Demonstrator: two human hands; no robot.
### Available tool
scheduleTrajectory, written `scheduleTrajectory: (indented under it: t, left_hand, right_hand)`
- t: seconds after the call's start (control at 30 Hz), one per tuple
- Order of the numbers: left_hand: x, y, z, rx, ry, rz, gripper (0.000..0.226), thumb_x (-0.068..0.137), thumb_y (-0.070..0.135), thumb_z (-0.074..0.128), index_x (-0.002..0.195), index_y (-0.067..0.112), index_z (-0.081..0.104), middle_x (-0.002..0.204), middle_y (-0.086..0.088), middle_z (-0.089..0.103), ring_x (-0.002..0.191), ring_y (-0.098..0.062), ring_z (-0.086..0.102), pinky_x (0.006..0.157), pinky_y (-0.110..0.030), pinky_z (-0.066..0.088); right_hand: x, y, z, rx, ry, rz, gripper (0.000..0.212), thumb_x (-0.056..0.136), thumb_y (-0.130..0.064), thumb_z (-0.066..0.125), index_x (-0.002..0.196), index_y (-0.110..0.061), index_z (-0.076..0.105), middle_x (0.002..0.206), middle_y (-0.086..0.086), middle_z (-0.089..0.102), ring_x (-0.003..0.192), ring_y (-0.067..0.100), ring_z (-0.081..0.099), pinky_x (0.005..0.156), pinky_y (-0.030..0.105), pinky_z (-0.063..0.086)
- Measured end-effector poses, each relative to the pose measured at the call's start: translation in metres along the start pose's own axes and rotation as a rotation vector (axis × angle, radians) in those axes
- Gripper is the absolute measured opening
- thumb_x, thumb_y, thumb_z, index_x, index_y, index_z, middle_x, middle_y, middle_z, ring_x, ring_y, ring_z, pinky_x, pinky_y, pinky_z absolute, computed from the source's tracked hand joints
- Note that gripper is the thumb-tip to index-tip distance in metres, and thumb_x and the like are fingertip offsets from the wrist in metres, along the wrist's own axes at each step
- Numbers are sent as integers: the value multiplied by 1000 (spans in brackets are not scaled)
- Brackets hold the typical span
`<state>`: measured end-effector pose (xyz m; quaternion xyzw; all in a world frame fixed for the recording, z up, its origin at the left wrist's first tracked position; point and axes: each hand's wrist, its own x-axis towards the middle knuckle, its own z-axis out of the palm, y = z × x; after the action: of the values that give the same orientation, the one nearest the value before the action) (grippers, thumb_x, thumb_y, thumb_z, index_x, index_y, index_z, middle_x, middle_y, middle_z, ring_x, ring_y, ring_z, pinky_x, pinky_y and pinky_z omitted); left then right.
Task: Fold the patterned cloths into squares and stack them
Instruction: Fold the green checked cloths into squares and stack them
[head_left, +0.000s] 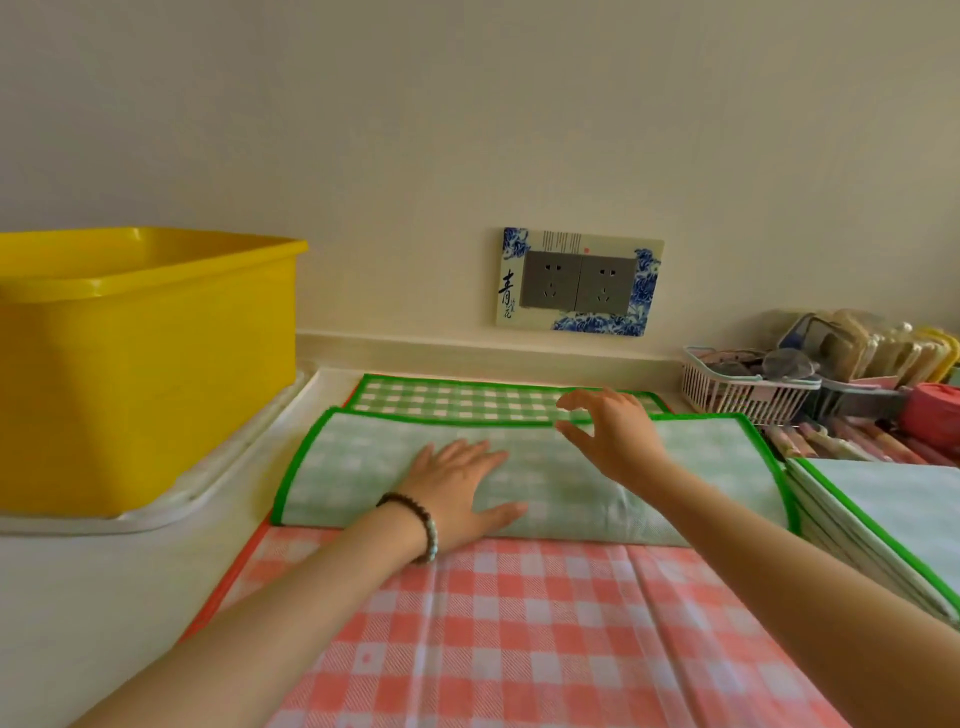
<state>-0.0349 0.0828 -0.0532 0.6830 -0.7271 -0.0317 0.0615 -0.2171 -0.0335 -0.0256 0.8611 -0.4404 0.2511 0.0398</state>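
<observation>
- Two bare hands are on the green checked cloth (545, 483), which lies folded over on itself in the middle of the counter, its paler back side facing up and a strip of the brighter check showing along the far edge
- left hand (460, 488) lies flat on the near left part of the fold, palm down, fingers spread apart, gripping nothing (there's a bead bracelet (415, 525) on that wrist)
- right hand (610, 431) is at the far edge of the folded layer, fingers spread and slightly curled; can't tell if the fingertips are pinching the green trim or just touching it
- under the green one, and reaching toward the near side, is a pink checked cloth (519, 639) spread flat with a couple of creases
- stack of folded cloths (883, 519) with green edging sits at the right, just beside the one being handled
- yellow plastic tub (140, 364) stands at the far left on a white tray (171, 499)
- white basket (748, 387) of odds and ends is at the far right by the wall, contents too blurry to name
- double wall socket (579, 283) with a blue-and-white decorated plate sits on the wall behind the cloths
</observation>
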Motion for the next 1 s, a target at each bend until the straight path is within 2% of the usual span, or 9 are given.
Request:
scheduleTrajectory:
  t: [0.1,0.2,0.33,0.47,0.6,0.77,0.87,1.0]
  left_hand:
    - [5,-4,13,-22,-18,-36,73,87,69,27,149,32,11,158,8,5,145,-14,1,118,-40,1]
    - [7,-5,21,-27,-13,-53,72,89,67,27,149,31,11,158,8,6,145,-14,3,117,-39,2]
    - [8,-6,25,-55,-10,-59,66,92,60,29,149,29,13,158,7,9,145,-13,4,118,-37,4]
    - [9,-6,27,-31,-53,-61,66,94,60,22,150,28,9,158,7,4,145,-13,1,118,-39,2]
    - [10,-9,29,-13,-70,-56,68,92,63,19,150,30,6,158,9,-2,145,-11,-3,118,-40,-1]
    - [9,-12,31,-31,-88,-43,89,76,81,13,150,33,3,157,12,-5,145,-10,-7,118,-43,-4]
    - [9,-12,32,-32,-82,-37,106,59,90,5,149,35,2,157,14,-6,145,-10,-7,118,-43,-4]
    - [9,-13,32,-41,-76,-29,117,48,94,-3,149,35,1,157,13,-6,145,-10,-7,117,-43,-4]
  right_hand:
    - [-9,-11,12,56,-31,-10,33,94,-38,50,122,-22,58,128,-2,59,120,19,52,102,32,36]
    - [-23,-28,25,157,-140,8,31,96,-35,47,121,-22,59,129,-3,58,119,18,52,98,29,39]
    - [-31,-44,44,203,-268,53,36,98,-32,40,130,-21,53,137,-2,52,125,17,47,102,27,33]
    - [-38,-45,60,151,-310,42,44,100,-33,32,142,-22,37,151,-1,33,140,15,27,114,28,17]
    - [-44,-29,61,89,-354,91,48,100,-42,24,147,-32,24,157,-7,17,145,12,11,117,33,6]
    - [-57,32,40,-15,-384,248,51,98,-50,22,148,-39,17,158,-9,12,146,13,8,117,36,6]
    - [-72,76,21,-86,-407,355,53,98,-52,22,148,-36,16,158,-7,10,146,15,9,118,36,8]
    - [-86,108,4,-76,-431,439,54,98,-51,21,149,-33,16,159,-6,7,146,17,4,119,38,6]
